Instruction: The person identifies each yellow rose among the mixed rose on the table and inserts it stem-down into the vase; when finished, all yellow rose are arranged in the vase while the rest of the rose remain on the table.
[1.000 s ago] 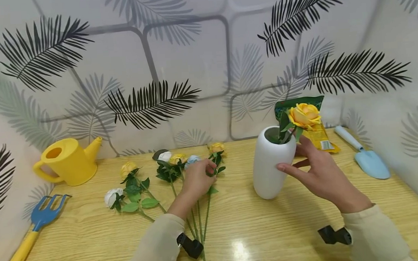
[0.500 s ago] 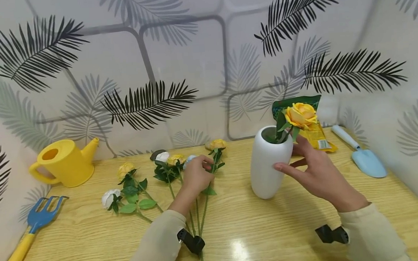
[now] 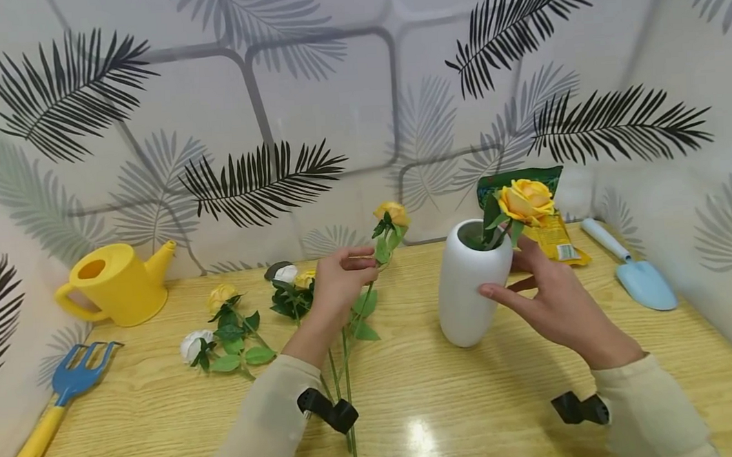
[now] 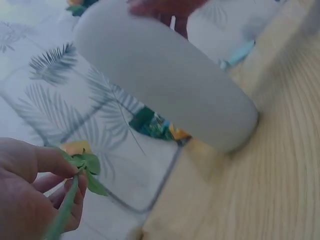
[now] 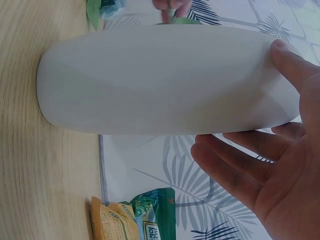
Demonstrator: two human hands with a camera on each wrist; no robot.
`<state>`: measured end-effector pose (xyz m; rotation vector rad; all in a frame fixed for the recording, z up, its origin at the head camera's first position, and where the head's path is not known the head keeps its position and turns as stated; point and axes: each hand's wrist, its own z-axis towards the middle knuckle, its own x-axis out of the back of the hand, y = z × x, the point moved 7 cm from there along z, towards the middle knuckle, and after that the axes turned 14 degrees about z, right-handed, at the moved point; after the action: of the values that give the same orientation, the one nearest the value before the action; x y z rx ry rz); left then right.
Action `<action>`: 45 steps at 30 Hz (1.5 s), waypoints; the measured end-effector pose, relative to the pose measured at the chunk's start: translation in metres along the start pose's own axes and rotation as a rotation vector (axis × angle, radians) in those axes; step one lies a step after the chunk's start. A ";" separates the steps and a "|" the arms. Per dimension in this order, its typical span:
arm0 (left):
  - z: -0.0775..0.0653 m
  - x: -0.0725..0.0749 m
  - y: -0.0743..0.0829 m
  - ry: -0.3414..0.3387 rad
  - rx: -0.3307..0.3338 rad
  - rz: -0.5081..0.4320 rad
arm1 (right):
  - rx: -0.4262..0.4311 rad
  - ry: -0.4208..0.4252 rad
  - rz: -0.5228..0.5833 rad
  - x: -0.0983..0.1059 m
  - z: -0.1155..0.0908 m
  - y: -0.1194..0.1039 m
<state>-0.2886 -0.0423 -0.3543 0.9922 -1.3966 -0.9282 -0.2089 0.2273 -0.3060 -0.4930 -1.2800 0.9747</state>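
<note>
My left hand (image 3: 339,278) pinches the green stem of a yellow rose (image 3: 392,213), whose bloom is raised against the wall left of the vase. In the left wrist view the thumb and fingers meet on that stem (image 4: 66,207), just below its leaves. My right hand (image 3: 556,308) holds a white vase (image 3: 471,285) near its top, thumb on the near side and fingers on the far side. The vase stands upright on the table. Another yellow rose (image 3: 527,201) sits in its mouth, leaning right. The right wrist view shows the thumb and fingers (image 5: 220,155) around the vase.
Left of my left hand lie a yellow rose (image 3: 222,298) and a white rose (image 3: 196,346); more flowers (image 3: 291,294) lie beside it. A yellow watering can (image 3: 121,289) and hand fork (image 3: 75,375) stand farther left. Packets (image 3: 553,243) and a blue trowel (image 3: 648,286) are at right.
The left hand has lifted a yellow rose's bloom off the table, up and slightly right. A pale blue flower is now hidden behind that hand. The right hand and vase stay put.
</note>
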 end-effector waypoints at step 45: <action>-0.002 -0.018 0.230 0.267 -0.579 -0.211 | -0.015 0.007 0.011 0.000 0.000 0.003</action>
<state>-0.2998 0.0516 -0.1442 0.7865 -0.7399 -1.2169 -0.2094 0.2284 -0.3086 -0.5148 -1.2803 0.9729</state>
